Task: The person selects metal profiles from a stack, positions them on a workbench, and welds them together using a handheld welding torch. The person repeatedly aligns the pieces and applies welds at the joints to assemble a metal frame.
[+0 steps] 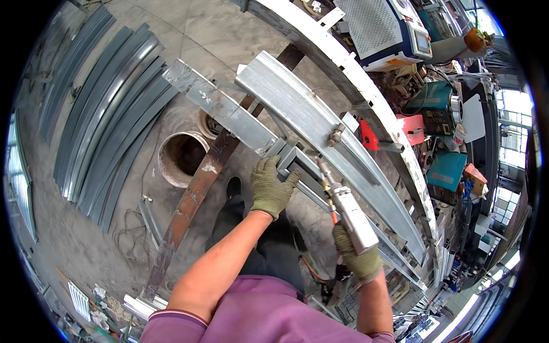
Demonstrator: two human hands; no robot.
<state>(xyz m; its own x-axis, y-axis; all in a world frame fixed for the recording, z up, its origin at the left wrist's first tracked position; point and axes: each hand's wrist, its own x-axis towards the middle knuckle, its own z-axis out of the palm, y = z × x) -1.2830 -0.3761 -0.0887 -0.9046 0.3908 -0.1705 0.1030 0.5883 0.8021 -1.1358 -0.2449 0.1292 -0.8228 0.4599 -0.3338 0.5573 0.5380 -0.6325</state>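
Note:
My left hand (270,186), in a green work glove, grips the end of a short galvanised steel tube (226,108) where it meets a small steel bracket (297,160). My right hand (357,257), also gloved, holds a silver welding torch (347,208) with its nozzle pointing up at that joint. A long curved steel beam (320,126) runs just right of the torch tip. A clamp (334,135) sits on that beam.
A stack of curved grey steel profiles (108,120) lies on the concrete floor at left. A round hole (182,157) opens in the floor beside a rusty flat bar (197,188). A white welding machine (383,31) and teal and red boxes crowd the right.

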